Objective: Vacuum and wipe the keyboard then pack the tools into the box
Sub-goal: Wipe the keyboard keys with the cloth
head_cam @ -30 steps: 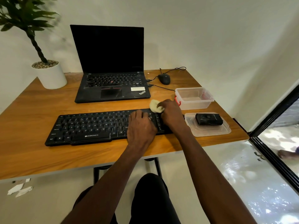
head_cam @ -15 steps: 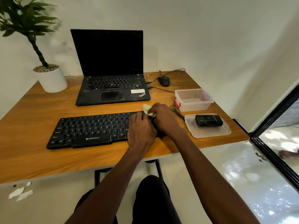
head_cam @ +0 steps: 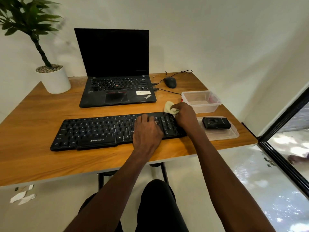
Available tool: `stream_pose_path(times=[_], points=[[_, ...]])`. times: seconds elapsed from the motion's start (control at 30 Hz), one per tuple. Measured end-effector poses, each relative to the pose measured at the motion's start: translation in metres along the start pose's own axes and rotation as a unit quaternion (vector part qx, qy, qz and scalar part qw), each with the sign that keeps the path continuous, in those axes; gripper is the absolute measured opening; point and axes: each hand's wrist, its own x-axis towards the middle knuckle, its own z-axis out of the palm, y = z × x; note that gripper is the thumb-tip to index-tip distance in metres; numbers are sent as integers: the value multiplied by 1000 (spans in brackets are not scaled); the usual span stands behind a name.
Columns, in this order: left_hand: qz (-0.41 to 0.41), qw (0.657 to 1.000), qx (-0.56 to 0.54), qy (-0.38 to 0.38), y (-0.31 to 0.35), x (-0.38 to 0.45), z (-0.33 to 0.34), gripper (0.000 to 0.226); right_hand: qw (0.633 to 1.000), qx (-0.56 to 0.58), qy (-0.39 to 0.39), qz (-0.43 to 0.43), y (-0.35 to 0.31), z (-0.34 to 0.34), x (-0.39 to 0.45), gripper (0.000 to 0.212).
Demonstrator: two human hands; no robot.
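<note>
The right hand [head_cam: 186, 115] clenches a soft, limp cloth [head_cam: 170, 108] bunched at the keyboard [head_cam: 100, 131] corner; the left hand [head_cam: 147, 131] lies flat, fingers relaxed, steadying the light board.

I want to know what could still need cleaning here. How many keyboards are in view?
2. The black standalone keyboard lies at the desk's near edge under both hands; the laptop behind it has its own built-in keyboard. None seems hidden.
</note>
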Motion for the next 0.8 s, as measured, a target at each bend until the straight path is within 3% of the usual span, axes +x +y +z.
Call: stream_pose_path(times=[0.13, 0.23, 0.27, 0.43, 0.6, 0.67, 0.73, 0.8], points=[[1, 1000, 1, 0, 0, 1, 0, 32, 995, -13, -73, -62, -8, -11, -24, 38], [-2, 1000, 1, 1, 0, 2, 1, 30, 983, 27, -172, -66, -4, -33, -44, 36], [0, 1000, 2, 2, 0, 2, 1, 30, 983, 38, -171, -55, -1, -35, -44, 37], [3, 1000, -10, -2, -1, 0, -3, 31, 998, 30, 31, 41, 12, -14, -45, 37], [-4, 1000, -10, -11, 0, 1, 0, 33, 994, -4, -61, -93, 0, 4, -71, 40], [0, 1000, -10, -8, 1, 0, 0, 32, 997, 22, -52, -55, 6, -3, -70, 40], [0, 1000, -13, -1, 2, 0, -1, 30, 999, 1, 38, 28, 16, -9, -71, 38], [2, 1000, -16, -4, 1, -1, -2, 32, 995, -48, 68, 52, 5, -3, -80, 37]])
